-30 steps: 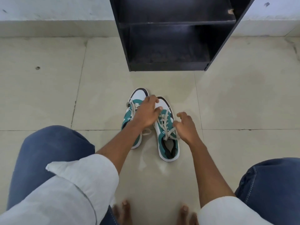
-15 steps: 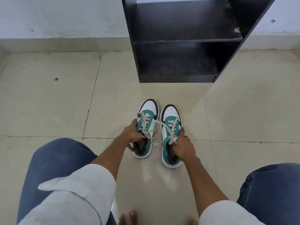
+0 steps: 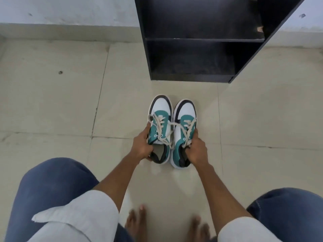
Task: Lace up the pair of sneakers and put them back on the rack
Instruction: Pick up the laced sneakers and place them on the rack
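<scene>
Two teal, white and black sneakers with cream laces are side by side on the tiled floor, toes pointing at the rack. My left hand (image 3: 142, 146) grips the left sneaker (image 3: 160, 110) at its outer side near the heel opening. My right hand (image 3: 196, 148) grips the right sneaker (image 3: 186, 110) at its outer side and collar. Loose lace ends cross between the two shoes. The black rack (image 3: 190, 78) stands straight ahead against the wall, its two visible shelves bare.
My knees in blue jeans (image 3: 52, 186) sit at the lower left and lower right, and my bare toes (image 3: 139, 219) show at the bottom. Beige floor tiles (image 3: 52, 102) spread to both sides of the rack.
My hands moved from the laces on top of the sneakers to their outer sides and took hold. The sneakers now sit straight and parallel, closer to the rack in view.
</scene>
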